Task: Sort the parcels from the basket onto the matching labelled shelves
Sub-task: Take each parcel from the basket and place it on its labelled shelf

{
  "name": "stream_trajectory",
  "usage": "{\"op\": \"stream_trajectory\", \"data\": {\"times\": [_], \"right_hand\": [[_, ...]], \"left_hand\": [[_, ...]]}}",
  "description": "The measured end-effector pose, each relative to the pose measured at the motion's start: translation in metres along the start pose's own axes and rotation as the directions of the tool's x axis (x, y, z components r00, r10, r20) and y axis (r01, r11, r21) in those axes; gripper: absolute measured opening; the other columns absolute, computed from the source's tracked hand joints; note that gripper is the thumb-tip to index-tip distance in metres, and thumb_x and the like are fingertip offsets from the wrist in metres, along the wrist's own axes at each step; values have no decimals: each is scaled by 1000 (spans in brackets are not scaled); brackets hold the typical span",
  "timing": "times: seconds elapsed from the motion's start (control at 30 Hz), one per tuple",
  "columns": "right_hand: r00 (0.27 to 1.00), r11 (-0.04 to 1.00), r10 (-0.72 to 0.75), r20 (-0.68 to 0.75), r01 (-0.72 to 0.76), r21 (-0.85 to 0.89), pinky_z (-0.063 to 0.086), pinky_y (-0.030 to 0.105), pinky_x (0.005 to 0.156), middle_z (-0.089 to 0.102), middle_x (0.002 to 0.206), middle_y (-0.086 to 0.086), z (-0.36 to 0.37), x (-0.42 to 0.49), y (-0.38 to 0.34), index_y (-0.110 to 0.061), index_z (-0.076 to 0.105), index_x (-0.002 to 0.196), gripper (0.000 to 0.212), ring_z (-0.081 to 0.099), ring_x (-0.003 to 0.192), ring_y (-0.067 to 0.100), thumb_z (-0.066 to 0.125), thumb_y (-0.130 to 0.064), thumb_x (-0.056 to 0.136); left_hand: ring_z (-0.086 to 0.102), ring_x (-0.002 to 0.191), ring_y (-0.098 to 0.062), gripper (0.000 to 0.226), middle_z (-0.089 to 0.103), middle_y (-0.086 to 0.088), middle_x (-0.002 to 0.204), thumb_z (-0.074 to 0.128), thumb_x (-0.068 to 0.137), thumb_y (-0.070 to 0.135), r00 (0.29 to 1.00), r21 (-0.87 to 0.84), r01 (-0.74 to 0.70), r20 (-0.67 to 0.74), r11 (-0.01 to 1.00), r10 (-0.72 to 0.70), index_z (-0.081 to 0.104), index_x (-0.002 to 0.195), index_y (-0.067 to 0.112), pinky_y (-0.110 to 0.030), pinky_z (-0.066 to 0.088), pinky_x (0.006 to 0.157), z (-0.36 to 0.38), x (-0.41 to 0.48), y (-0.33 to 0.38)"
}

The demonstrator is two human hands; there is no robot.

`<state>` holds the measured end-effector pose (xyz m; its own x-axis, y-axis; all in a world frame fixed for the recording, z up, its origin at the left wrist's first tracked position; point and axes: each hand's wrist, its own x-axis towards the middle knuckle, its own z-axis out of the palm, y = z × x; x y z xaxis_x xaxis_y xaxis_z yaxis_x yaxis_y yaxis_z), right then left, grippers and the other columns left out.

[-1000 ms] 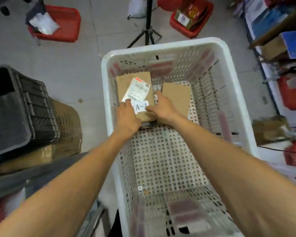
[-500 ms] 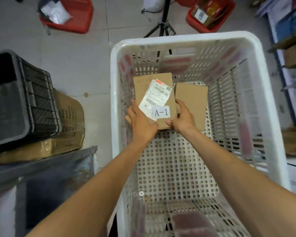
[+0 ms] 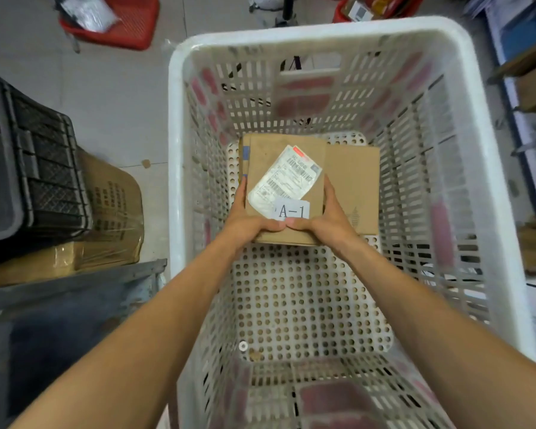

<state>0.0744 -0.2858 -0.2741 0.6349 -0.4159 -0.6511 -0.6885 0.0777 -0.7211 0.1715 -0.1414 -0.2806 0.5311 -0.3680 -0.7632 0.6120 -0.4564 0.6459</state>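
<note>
A white perforated basket (image 3: 180,156) fills the middle of the view. Inside it I hold a brown cardboard parcel (image 3: 270,156) with a shipping label and a white tag reading A-1. My left hand (image 3: 245,218) grips its left edge and near corner. My right hand (image 3: 325,218) grips its right edge, and both thumbs meet on top at the near edge. A second plain brown parcel (image 3: 356,184) lies on the basket floor to the right, partly under the first. Another flat item with a blue edge (image 3: 243,162) peeks out beneath on the left.
A black crate (image 3: 28,168) sits on a taped cardboard box (image 3: 112,224) at left, on a dark metal surface (image 3: 59,311). Red baskets (image 3: 127,23) with parcels stand on the tiled floor beyond. Shelving with boxes (image 3: 532,88) runs along the right.
Both hands have shifted their hold to the parcel's sides with thumbs meeting on top, and the A-1 parcel has risen closer to the camera. The view has moved nearer to the basket.
</note>
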Motion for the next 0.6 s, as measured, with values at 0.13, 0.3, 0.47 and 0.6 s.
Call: {"op": "stream_trajectory", "data": {"times": [0.13, 0.3, 0.47, 0.6], "right_hand": [[999, 994, -24, 25, 21, 103, 34, 38, 114, 45, 145, -12, -3, -6, 7, -35, 13, 152, 123, 42, 132, 9, 87, -11, 57], [999, 996, -31, -40, 34, 83, 43, 16, 97, 50, 134, -14, -14, -48, 3, -30, 22, 151, 110, 46, 124, 6, 80, 8, 65], [990, 997, -73, -122, 77, 25, 36, 38, 111, 46, 144, -4, -28, -85, -33, -30, 19, 151, 120, 42, 131, 15, 87, 0, 56], [972, 981, -189, -136, 192, 9, 33, 38, 114, 37, 150, -6, -41, -125, -94, -32, 5, 153, 131, 39, 134, 13, 86, -2, 55]], "left_hand": [[59, 117, -17, 131, 57, 6, 134, 93, 32, 25, 998, -67, 43, 41, 997, -41, 29, 145, 40, -41, 49, 99, 6, 1, -9], [53, 122, -14, 121, 53, 9, 138, 88, 51, 11, 999, 18, -33, 42, 999, 32, 21, 148, 43, -38, 47, 101, 19, -40, -8], [51, 123, -12, 121, 57, 11, 132, 87, 54, 5, 979, 145, -189, 103, 971, 175, 19, 150, 33, -33, 43, 105, 17, -82, 36], [51, 119, -9, 109, 57, 17, 121, 85, 61, 2, 936, 196, -346, 135, 918, 324, 26, 147, 31, -20, 46, 95, 3, -134, 93]]}}
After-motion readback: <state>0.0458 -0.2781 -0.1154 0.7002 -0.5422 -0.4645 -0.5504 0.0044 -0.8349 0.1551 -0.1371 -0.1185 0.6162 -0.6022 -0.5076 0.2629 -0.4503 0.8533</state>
